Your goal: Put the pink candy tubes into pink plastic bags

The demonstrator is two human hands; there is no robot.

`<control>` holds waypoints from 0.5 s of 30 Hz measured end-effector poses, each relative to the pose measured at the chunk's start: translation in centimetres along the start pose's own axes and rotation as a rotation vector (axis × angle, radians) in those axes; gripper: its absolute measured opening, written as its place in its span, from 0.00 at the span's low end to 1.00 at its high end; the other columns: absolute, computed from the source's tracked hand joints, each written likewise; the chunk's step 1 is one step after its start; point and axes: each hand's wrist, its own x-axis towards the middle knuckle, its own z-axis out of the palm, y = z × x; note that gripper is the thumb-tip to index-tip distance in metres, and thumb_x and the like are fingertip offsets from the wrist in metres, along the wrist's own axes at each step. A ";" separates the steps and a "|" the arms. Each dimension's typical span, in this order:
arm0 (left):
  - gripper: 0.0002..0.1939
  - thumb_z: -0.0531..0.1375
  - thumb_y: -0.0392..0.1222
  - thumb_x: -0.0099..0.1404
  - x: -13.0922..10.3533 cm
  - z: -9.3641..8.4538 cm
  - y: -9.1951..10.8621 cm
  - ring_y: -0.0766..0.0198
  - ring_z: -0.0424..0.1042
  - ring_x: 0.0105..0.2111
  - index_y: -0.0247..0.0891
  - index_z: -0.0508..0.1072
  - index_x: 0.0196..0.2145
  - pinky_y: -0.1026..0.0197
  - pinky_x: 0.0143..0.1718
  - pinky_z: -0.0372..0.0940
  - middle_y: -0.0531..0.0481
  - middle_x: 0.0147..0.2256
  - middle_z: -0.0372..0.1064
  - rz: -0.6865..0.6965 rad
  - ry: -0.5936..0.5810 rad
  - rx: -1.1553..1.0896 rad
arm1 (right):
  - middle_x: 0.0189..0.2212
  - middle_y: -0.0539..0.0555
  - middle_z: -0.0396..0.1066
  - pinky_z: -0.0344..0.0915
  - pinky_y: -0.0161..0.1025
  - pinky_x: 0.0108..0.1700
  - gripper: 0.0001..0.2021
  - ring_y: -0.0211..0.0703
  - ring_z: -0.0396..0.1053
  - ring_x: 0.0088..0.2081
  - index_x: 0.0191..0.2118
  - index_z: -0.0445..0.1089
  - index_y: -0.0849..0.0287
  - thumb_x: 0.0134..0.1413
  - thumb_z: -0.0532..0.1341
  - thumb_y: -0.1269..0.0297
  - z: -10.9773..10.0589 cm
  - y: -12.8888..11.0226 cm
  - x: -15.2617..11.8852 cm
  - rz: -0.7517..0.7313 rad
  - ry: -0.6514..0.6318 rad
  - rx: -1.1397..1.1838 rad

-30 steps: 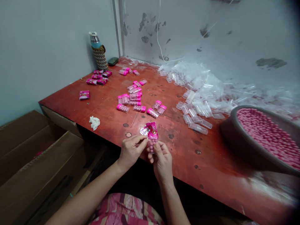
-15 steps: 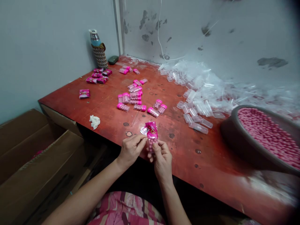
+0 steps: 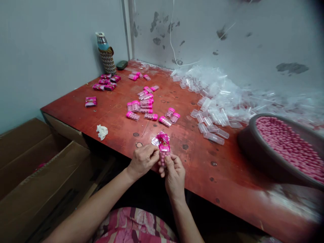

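At the near edge of the table my right hand (image 3: 175,175) grips a clear tube of pink balls (image 3: 164,159) between thumb and fingers. A shiny magenta wrapper (image 3: 164,141) covers the tube's upper end. My left hand (image 3: 143,160) is closed in a pinch at the tube's left side, by the wrapper's lower edge; whatever its fingertips hold is too small to make out. Just beyond the hands, shiny silver pieces (image 3: 155,141) lie beside the wrapper. Several filled tubes with pink caps (image 3: 165,121) rest farther up the table.
Empty clear tubes (image 3: 215,111) are heaped at the right, behind a dark basin (image 3: 249,148) of pink balls. Magenta packets (image 3: 91,102) and a bottle in a knitted cover (image 3: 107,60) stand left. White crumpled tissue (image 3: 102,132) lies near the edge, above cardboard boxes (image 3: 50,182).
My left fingers have curled in more and shifted slightly at the tube's side. The right hand keeps its hold, with the tube almost in the same place.
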 end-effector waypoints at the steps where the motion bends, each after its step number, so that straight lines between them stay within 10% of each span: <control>1: 0.06 0.52 0.34 0.59 0.0 -0.1 0.0 0.70 0.64 0.24 0.35 0.67 0.27 0.67 0.28 0.58 0.52 0.24 0.67 -0.002 -0.001 0.001 | 0.22 0.48 0.65 0.55 0.25 0.15 0.09 0.29 0.60 0.17 0.36 0.63 0.61 0.52 0.56 0.60 0.1 0.0 -0.1 -0.001 0.007 -0.002; 15: 0.05 0.53 0.34 0.58 -1.3 -0.2 -0.8 0.68 0.64 0.23 0.35 0.65 0.25 0.65 0.27 0.58 0.52 0.22 0.65 0.062 0.089 0.159 | 0.21 0.47 0.65 0.57 0.26 0.15 0.10 0.28 0.60 0.16 0.36 0.64 0.62 0.51 0.57 0.60 1.3 0.0 -0.9 -0.040 0.093 -0.102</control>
